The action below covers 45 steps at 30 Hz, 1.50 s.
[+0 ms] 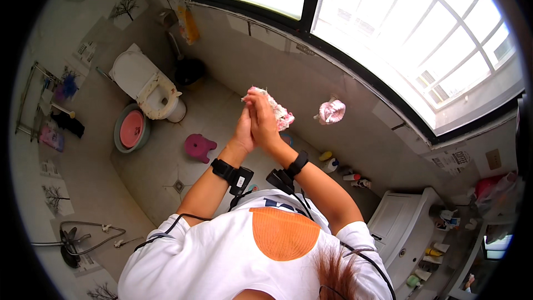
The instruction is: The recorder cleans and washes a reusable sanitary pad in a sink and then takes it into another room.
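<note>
My left hand and my right hand are pressed together in front of my chest, arms stretched forward. They are closed on a crumpled pink and white cloth, which sticks out past the fingers at the top and along the right side. Part of the cloth is hidden by my right hand, and some of the left fingers are covered too. Each wrist wears a black strap with a small box and cable.
Ahead left stand a toilet, a black bin and stacked basins. A purple stool is on the floor. Pink fabric hangs on the wall under the barred window. Bottles line the right wall near a white washstand.
</note>
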Available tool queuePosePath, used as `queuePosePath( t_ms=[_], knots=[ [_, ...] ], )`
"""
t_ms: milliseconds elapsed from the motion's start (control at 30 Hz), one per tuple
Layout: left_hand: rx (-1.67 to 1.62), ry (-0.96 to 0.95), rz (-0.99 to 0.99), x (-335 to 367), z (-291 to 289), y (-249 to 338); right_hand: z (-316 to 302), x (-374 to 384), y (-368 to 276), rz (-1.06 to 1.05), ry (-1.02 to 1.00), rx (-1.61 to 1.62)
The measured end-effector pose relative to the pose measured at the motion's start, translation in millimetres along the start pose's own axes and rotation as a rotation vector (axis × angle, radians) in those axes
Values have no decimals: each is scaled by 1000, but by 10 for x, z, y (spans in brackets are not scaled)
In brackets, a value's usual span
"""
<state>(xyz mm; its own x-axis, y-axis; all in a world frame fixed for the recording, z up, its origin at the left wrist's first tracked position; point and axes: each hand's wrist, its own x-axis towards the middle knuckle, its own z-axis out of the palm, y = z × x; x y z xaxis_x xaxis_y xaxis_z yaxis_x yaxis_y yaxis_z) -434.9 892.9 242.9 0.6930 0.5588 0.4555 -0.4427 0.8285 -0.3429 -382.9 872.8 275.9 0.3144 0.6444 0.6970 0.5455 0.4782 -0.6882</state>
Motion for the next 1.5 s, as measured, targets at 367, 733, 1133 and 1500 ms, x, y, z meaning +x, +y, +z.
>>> queuePosePath(
  t_ms=[367, 733, 1133, 1500],
  knots=[
    [959, 652, 67, 53, 348, -70, -118, 34, 39, 303, -97, 313],
    [1187, 689, 180, 83, 260, -333, -158, 135, 32, 474, 43, 507],
    [879, 548, 181, 245, 548, -290, -365, 103, -103, 933, 307, 1422],
    [1583, 710, 109, 15, 377, -558, -303, 168, -67, 564, 315, -7]
  ],
)
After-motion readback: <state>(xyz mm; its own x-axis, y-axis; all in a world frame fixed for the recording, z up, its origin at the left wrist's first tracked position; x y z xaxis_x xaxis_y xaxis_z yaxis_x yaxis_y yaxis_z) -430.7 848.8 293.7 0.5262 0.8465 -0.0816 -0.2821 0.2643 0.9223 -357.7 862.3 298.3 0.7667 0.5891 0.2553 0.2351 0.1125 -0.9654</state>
